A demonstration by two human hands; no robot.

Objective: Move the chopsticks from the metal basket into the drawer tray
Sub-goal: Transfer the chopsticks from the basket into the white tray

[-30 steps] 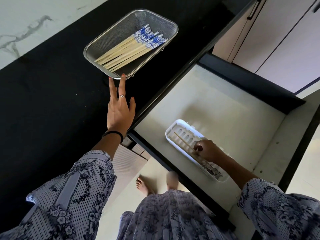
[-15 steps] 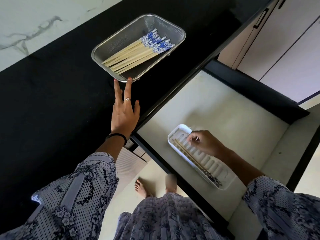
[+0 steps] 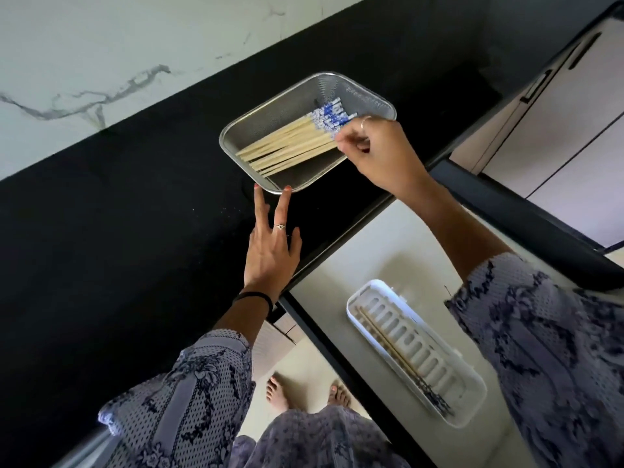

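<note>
- Metal mesh basket (image 3: 297, 96) sits on the black countertop (image 3: 135, 231), near the front edge above the open drawer (image 3: 388, 251).
- Chopsticks (image 3: 290, 148) lie bundled in the basket, blue-patterned ends pointing right.
- Our right hand (image 3: 378, 150) is over the basket's right side, fingers curled and pinching the patterned ends of the bundle; we can't tell how many sticks it has.
- Our left hand (image 3: 270, 251) lies flat on the countertop, fingers straight, two fingertips touching the basket's near rim, holding nothing.
- White slotted tray (image 3: 472, 376) sits in the drawer, with a pair of chopsticks (image 3: 398, 356) lying along its left side.
</note>
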